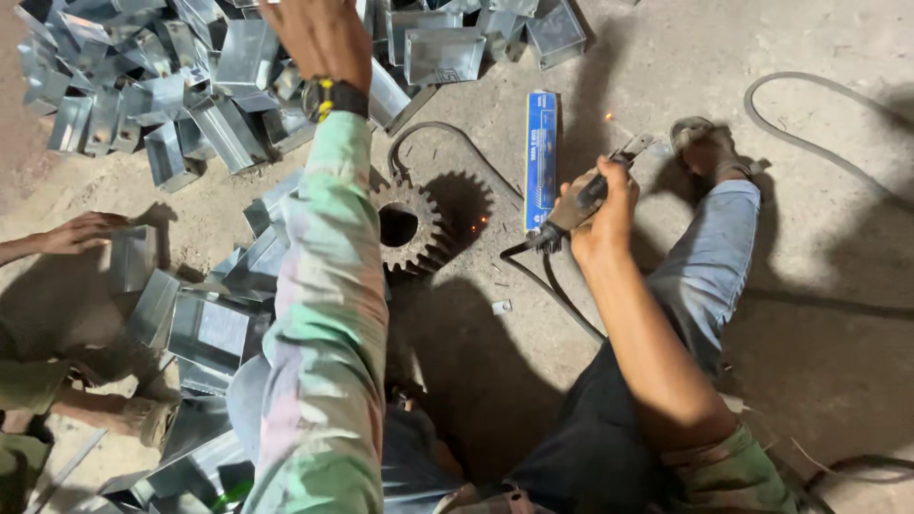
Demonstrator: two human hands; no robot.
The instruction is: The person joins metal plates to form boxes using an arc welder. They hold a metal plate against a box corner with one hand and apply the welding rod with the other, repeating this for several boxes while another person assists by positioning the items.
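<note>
My left hand (319, 36) reaches far forward over a pile of shiny sheet-metal boxes (143, 86) at the top left; whether it grips one is hidden at the frame edge. A dark watch (333, 97) sits on that wrist. My right hand (595, 205) is closed around the handle of a welding electrode holder (609, 167), its black cable (552, 286) trailing down over the floor. A rusty gear wheel (409, 228) lies on the concrete between my arms. A few sparks glow near the gear and near the holder's tip.
A long blue box (541, 157) lies beside the gear. More metal boxes (205, 328) are stacked at the lower left. Another person's hand (76, 233) rests on one there. My sandalled foot (709, 148) and jeans leg stretch right. A hose (819, 143) curves at the upper right.
</note>
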